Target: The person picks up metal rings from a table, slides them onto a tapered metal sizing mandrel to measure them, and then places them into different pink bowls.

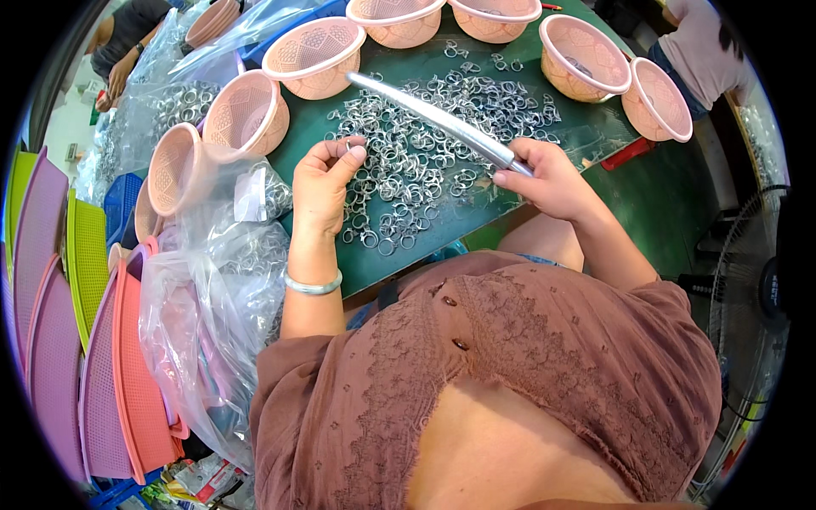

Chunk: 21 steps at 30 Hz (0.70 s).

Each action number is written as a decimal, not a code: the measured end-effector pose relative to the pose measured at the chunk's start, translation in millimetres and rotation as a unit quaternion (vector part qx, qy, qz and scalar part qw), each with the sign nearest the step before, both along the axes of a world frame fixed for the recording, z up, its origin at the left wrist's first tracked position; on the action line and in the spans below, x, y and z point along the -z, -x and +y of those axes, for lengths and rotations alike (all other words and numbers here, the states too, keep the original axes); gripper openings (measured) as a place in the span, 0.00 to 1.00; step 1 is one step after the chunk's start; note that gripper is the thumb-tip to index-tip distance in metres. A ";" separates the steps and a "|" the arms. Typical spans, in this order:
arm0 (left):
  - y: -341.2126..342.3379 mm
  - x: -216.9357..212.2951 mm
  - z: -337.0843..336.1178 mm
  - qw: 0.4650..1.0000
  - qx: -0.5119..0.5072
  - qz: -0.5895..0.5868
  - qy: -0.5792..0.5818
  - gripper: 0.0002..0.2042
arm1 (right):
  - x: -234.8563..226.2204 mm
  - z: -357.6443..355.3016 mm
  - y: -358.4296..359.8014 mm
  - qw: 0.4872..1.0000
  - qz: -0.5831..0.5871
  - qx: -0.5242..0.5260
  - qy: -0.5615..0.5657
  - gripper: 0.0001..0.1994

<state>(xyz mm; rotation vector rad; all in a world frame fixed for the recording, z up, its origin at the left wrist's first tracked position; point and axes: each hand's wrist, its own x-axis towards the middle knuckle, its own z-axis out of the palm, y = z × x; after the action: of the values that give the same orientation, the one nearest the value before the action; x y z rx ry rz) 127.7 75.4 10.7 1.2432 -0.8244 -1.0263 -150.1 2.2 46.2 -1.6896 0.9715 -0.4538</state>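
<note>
My left hand [323, 183] pinches a small metal ring [350, 146] between thumb and fingers, just above a pile of metal rings [442, 149] spread over the green table [654, 200]. My right hand [548, 178] grips the near end of a long tapered metal rod [425, 110], which slants up and to the left over the pile. The rod's tip ends close to a pink basket [314, 58]. A silver bangle [313, 286] sits on my left wrist.
Several pink baskets [586, 59] ring the table's far edge. Clear plastic bags [212, 289] holding more rings lie at my left, beside stacked pink, purple and green trays [127, 374]. Other people sit at the top left [119, 42] and top right [705, 51]. A fan [752, 289] stands right.
</note>
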 end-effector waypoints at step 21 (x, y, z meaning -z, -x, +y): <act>55.3 15.5 10.3 0.940 0.201 0.264 0.083 0.16 | 25.4 29.8 -21.0 0.921 -0.009 -0.044 0.388 0.12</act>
<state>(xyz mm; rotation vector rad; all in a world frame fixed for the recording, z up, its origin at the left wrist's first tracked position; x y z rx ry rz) 72.3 85.6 -4.9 0.6096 -0.7307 -1.5024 -129.1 32.1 20.8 -2.4161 0.7302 -0.8713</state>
